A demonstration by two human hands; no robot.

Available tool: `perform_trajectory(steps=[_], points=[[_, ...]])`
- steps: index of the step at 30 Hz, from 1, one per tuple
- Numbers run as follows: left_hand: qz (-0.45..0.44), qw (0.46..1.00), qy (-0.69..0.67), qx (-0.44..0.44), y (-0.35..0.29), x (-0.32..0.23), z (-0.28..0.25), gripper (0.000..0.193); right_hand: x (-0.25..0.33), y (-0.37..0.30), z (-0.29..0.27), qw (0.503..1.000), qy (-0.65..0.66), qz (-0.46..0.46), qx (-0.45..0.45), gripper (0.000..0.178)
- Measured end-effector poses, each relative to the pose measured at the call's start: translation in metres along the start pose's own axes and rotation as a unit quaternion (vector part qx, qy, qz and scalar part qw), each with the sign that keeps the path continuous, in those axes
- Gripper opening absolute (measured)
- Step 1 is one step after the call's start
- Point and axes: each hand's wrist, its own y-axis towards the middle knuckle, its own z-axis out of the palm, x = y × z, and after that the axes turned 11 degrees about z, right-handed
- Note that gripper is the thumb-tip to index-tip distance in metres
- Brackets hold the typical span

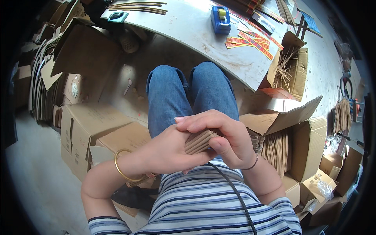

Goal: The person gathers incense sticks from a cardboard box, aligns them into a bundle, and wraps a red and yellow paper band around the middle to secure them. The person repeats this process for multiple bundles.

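Note:
In front of my lap is a bundle of brown incense sticks (199,142), lying slantwise. My left hand (166,147), with a gold bangle at its wrist, is closed around the bundle. The bundle's other end shows below my left wrist. My right hand (231,135) cups the upper right end, its thumb pressed by the stick tips and its fingers reaching over onto the left hand. Part of the bundle is hidden under both hands.
A white table (188,23) ahead carries a blue tape dispenser (221,20), red and yellow paper strips (254,42) and loose sticks (139,7). Right of my knees, an open carton (309,145) holds many brown sticks (276,150). Closed cartons (98,117) stand at left.

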Motion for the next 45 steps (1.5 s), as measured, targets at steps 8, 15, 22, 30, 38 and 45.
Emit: perform_trajectory(steps=[8,15,22,30,38,45], points=[[0.026,0.999,0.015,-0.016,0.005,0.015,0.005,0.018,-0.007,-0.004,0.004,1.0,-0.004,-0.008,-0.022,0.03],[0.005,1.0,0.004,-0.029,0.011,0.017,-0.006,0.014,-0.018,0.003,-0.007,0.999,0.011,0.008,0.039,0.038],[-0.084,0.993,-0.038,-0.079,0.009,0.016,-0.041,0.015,-0.064,0.059,-0.178,0.81,-0.207,0.065,-0.544,0.016],[-0.075,0.994,-0.03,-0.071,0.015,0.024,-0.06,0.021,-0.099,0.104,-0.239,0.593,-0.597,0.18,-0.51,0.021],[-0.054,0.995,0.001,-0.089,0.019,0.021,-0.07,0.021,-0.085,0.107,-0.233,0.596,-0.601,0.208,-0.489,0.021],[0.07,0.967,0.129,-0.207,0.011,-0.006,-0.064,0.014,-0.014,0.079,-0.096,0.906,-0.178,0.135,-0.361,0.022]])
